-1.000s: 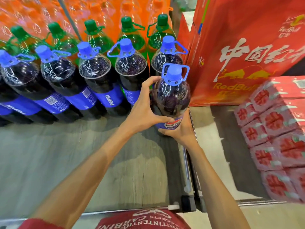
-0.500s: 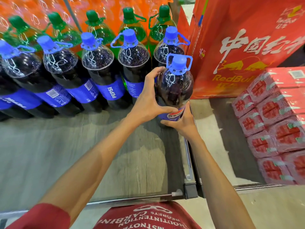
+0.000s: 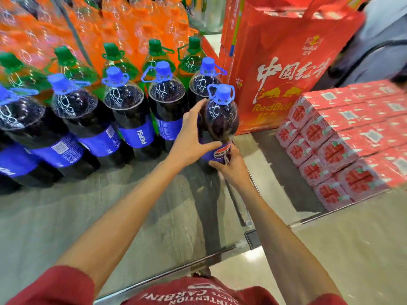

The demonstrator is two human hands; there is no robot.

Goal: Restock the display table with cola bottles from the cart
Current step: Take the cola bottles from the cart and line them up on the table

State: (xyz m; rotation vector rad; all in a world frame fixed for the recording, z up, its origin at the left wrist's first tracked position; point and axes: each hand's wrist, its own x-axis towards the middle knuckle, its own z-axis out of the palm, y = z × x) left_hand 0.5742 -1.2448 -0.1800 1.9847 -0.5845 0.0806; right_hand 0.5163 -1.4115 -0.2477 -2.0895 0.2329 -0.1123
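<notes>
A person in a red shirt grips a blue-capped cola bottle [image 3: 221,119] with 2 hands at the right edge of the grey counter [image 3: 99,216], just on the near side of a row of matching bottles [image 3: 130,113]. The left hand [image 3: 189,137] wraps its left side, fingers curled and thumb across the front. The right hand [image 3: 231,170] holds the blue label low down, fingers curled round it. Green-capped bottles [image 3: 154,56] stand farther back. A red gift bag [image 3: 286,62] and stacked red cartons [image 3: 352,139] sit to the right.
</notes>
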